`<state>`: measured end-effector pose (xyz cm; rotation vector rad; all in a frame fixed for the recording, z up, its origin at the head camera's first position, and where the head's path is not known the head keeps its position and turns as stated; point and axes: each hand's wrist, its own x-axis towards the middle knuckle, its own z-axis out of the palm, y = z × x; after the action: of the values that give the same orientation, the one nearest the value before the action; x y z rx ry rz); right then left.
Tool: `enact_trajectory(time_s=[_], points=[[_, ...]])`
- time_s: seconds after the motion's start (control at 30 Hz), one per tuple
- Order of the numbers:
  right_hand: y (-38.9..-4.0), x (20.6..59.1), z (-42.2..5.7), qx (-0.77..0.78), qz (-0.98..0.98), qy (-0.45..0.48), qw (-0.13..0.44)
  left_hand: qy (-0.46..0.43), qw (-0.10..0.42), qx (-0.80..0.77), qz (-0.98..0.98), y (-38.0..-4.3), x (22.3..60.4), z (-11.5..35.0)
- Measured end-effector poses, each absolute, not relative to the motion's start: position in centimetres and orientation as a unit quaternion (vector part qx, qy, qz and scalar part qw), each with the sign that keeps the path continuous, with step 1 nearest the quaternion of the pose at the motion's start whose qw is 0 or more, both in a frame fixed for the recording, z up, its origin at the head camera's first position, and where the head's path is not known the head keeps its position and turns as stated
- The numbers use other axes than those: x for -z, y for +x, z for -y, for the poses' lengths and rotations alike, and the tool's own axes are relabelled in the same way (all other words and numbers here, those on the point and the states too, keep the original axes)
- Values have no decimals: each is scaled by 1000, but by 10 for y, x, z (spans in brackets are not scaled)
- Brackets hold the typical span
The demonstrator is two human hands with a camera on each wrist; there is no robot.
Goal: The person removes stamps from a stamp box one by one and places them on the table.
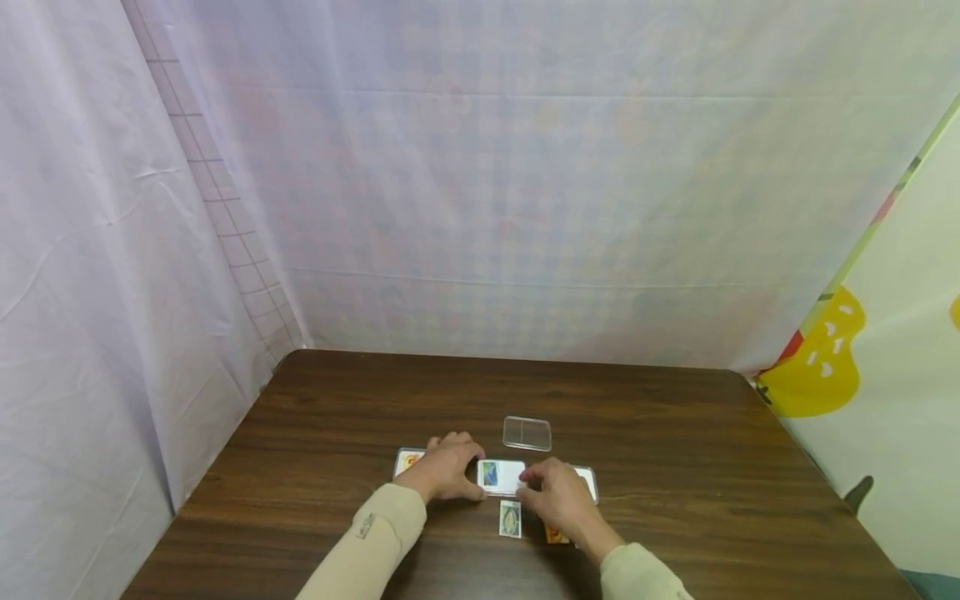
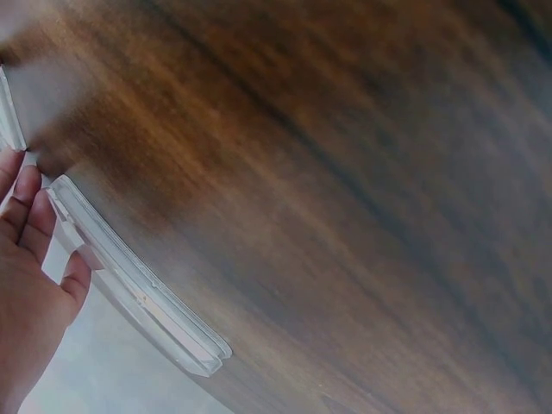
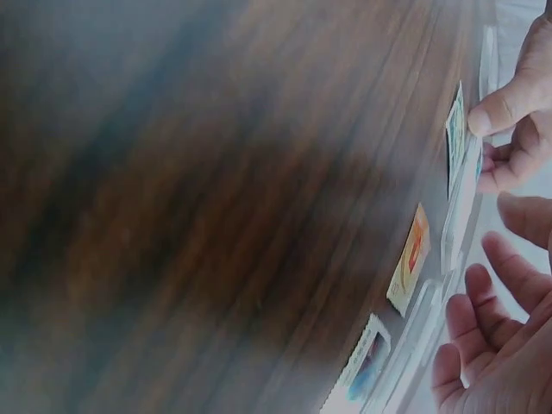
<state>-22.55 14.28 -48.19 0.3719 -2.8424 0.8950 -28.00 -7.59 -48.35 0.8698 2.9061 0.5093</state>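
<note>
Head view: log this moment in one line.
left hand: holds middle case, left end; right hand: at its right end; clear case: flat, beyond; green stamp: near side

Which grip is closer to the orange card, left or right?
Right. In the head view, the right grip partly hides the orange card; the left grip is farther off, at the left end of the middle case.

My remote feed gives me dark brown, streaky grain on the table (image 1: 645, 433), 2 cream sleeves (image 1: 367, 533), 1 green-and-white stamp (image 1: 510, 518), 1 orange stamp (image 3: 410, 261), a white card (image 1: 510, 477) with blue-green patterning, and faint checks on the pale curtain (image 1: 510, 192).
</note>
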Motion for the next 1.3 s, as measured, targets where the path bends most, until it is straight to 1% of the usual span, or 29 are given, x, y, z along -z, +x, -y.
enact_trajectory(time_s=[0.27, 0.63, 0.8, 1.1, 1.3], points=[[-238, 484, -151, -284, 940, 178, 56, 281, 34, -163, -945, -280, 483, 78], [-253, 488, -162, -254, 942, 218, 37, 281, 34, -161, -946, -278, 481, 77], [-258, 489, -162, -243, 943, 227, 25, 281, 36, -162, -945, -277, 481, 77], [-265, 490, -159, -232, 947, 221, 4, 288, 25, -162, -944, -278, 483, 76], [-267, 490, -157, -224, 947, 229, 2, 286, 28, -160, -944, -280, 484, 76]])
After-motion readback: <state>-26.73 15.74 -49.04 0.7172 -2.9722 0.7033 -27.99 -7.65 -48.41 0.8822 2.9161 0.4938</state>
